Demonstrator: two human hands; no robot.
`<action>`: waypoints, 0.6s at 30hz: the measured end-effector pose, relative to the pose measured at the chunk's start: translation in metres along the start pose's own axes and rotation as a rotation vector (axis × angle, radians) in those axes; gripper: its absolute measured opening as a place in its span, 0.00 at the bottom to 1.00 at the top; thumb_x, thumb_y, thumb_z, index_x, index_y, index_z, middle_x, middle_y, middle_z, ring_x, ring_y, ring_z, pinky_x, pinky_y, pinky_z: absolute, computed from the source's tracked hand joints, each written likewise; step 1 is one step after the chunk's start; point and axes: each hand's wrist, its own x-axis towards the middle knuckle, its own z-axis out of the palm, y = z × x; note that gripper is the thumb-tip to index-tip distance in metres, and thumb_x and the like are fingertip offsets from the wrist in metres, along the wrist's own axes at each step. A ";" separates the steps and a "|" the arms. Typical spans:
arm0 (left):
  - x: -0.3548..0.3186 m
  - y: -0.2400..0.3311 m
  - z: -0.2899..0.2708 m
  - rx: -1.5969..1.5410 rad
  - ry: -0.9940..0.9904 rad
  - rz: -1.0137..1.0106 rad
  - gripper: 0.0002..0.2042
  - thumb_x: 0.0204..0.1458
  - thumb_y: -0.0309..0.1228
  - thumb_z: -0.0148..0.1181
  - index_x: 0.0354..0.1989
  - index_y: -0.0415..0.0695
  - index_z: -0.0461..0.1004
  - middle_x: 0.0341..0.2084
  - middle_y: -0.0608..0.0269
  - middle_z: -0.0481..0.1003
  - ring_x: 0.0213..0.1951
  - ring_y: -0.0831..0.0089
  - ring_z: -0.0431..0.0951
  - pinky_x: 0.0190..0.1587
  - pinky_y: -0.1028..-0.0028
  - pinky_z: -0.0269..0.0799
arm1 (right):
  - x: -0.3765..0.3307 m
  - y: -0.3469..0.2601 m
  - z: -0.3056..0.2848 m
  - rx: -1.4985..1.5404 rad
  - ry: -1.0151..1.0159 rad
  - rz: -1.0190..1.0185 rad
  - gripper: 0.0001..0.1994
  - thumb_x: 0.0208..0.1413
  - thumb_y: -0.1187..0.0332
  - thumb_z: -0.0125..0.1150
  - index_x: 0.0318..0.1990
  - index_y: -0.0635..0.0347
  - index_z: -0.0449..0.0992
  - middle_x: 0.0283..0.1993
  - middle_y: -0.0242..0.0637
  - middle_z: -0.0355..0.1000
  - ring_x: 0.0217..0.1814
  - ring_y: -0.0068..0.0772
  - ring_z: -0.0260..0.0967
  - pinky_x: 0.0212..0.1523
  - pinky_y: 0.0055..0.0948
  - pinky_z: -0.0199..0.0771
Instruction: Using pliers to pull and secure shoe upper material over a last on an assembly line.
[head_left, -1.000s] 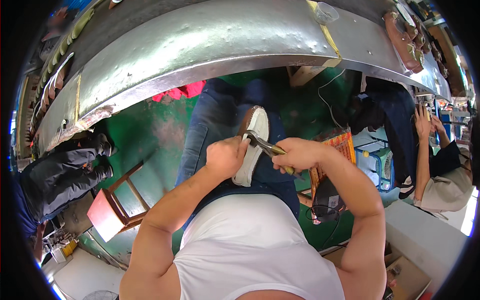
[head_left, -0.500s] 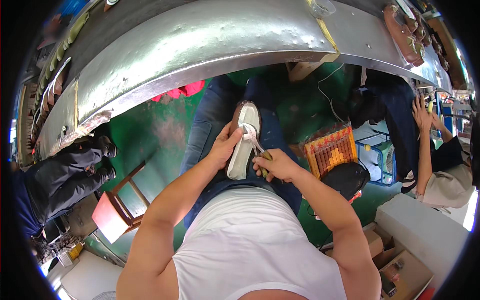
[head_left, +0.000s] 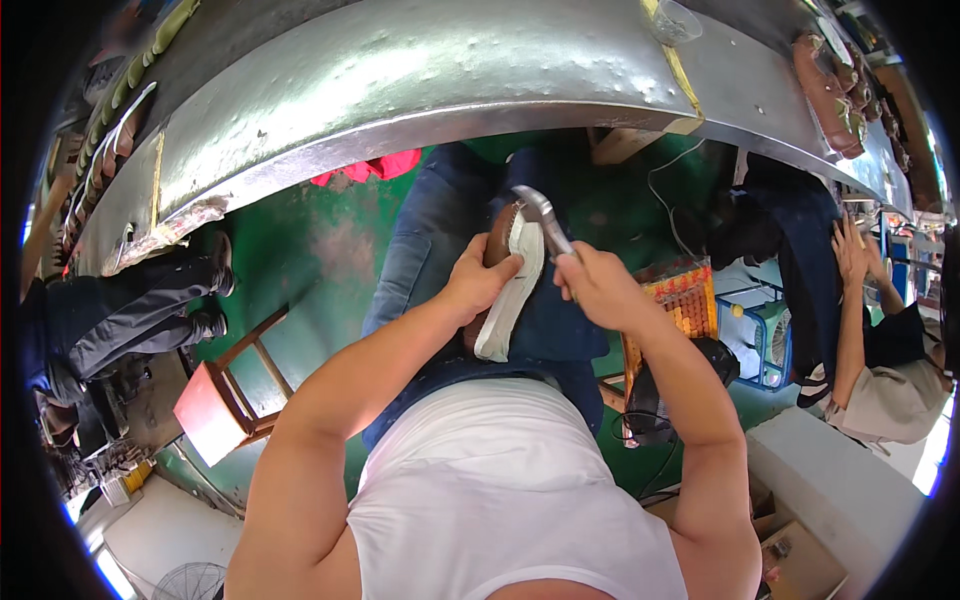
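Observation:
A brown shoe upper on a last (head_left: 524,290) rests bottom up along my thighs, its pale, whitish underside facing me. My left hand (head_left: 478,282) is closed round the shoe's left side, with the thumb pressed onto the pale bottom. In my right hand (head_left: 603,288) are metal pincers (head_left: 543,213), gripped by the handle. Their curved silver head lies over the toe end of the shoe; whether it touches the edge I cannot tell. My right fingers hide most of the handle.
A metal-covered bench (head_left: 400,90) curves across the front, with brown shoe parts (head_left: 825,90) at its right. A wooden stool (head_left: 215,415) stands left, near another person's legs (head_left: 140,315). At right are a beaded seat mat (head_left: 690,300), a black bag (head_left: 700,375) and another person's arms (head_left: 850,290).
My right hand has moved up and to the right, and the pincers' head has swung from the middle of the shoe to its toe. The shoe has turned slightly in my left hand.

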 end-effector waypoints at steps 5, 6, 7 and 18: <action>0.010 0.001 -0.009 0.138 -0.046 -0.036 0.29 0.51 0.36 0.67 0.59 0.38 0.64 0.49 0.51 0.74 0.51 0.64 0.75 0.54 0.66 0.71 | 0.013 0.023 -0.005 -0.494 0.071 -0.148 0.17 0.64 0.58 0.52 0.34 0.67 0.73 0.26 0.49 0.74 0.29 0.46 0.75 0.33 0.40 0.72; 0.007 -0.001 -0.011 0.134 -0.097 -0.044 0.30 0.51 0.35 0.68 0.59 0.38 0.63 0.50 0.51 0.73 0.51 0.63 0.75 0.55 0.66 0.71 | 0.006 0.022 -0.008 -0.492 0.066 -0.146 0.17 0.64 0.58 0.52 0.34 0.67 0.73 0.26 0.49 0.74 0.29 0.46 0.75 0.33 0.40 0.72; 0.007 0.000 -0.014 0.131 -0.093 -0.047 0.30 0.51 0.35 0.68 0.59 0.38 0.63 0.50 0.51 0.73 0.51 0.63 0.75 0.55 0.66 0.71 | -0.003 0.017 -0.015 -0.286 -0.059 -0.009 0.18 0.63 0.57 0.53 0.33 0.67 0.73 0.26 0.49 0.74 0.30 0.48 0.75 0.35 0.40 0.73; 0.009 0.028 -0.026 -0.063 -0.351 -0.297 0.34 0.51 0.35 0.69 0.63 0.41 0.57 0.54 0.53 0.71 0.54 0.63 0.74 0.58 0.60 0.69 | -0.040 0.001 0.025 -0.535 -0.216 -0.092 0.22 0.61 0.59 0.57 0.53 0.72 0.70 0.44 0.58 0.75 0.48 0.56 0.74 0.49 0.45 0.75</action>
